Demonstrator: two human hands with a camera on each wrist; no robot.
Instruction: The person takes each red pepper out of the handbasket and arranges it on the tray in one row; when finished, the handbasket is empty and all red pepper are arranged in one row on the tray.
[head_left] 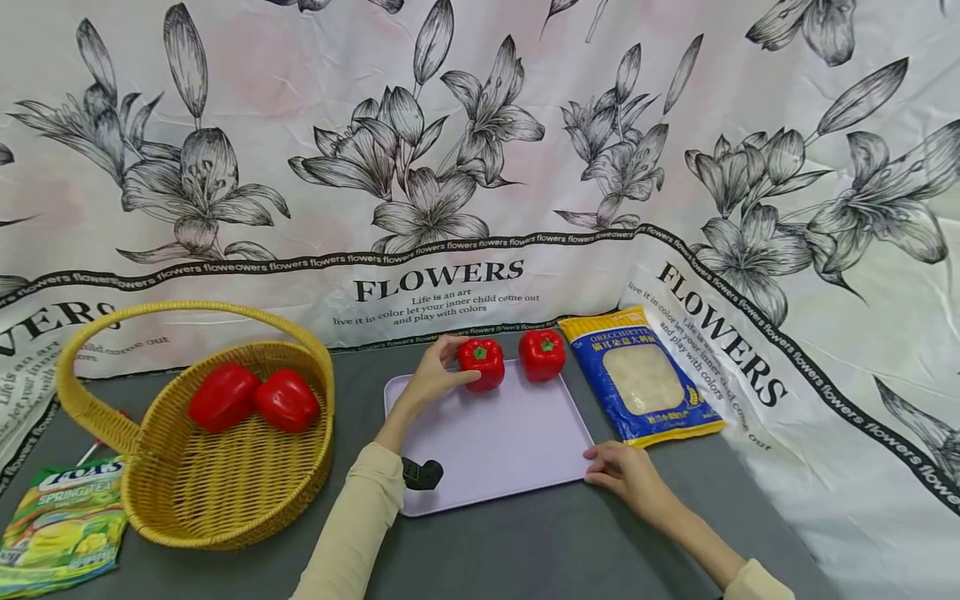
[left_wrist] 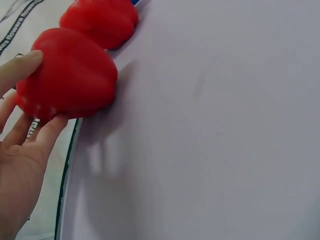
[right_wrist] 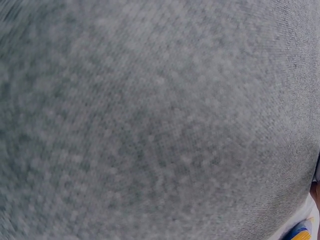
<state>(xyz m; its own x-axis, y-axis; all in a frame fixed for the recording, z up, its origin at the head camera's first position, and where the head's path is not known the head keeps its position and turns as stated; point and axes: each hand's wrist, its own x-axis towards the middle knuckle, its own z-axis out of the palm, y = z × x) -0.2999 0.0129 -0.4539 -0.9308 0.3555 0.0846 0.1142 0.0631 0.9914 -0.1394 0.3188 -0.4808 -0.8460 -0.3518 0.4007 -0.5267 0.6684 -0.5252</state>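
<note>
At the far edge of the pale lilac tray, my left hand holds a red bell pepper with a green stem. In the left wrist view the thumb lies on one side of this bell pepper and the fingers on the other. A second red bell pepper stands just right of it, at the tray's far right corner. My right hand grips the tray's near right corner between thumb and fingers. The right wrist view shows mostly grey tabletop, with that hand out of sight.
A yellow wicker basket with a tall handle stands on the left, holding two red items. Left of it lies a green Fox's packet. A blue and yellow orecchiette bag lies right of the tray. Flowered cloth hangs behind.
</note>
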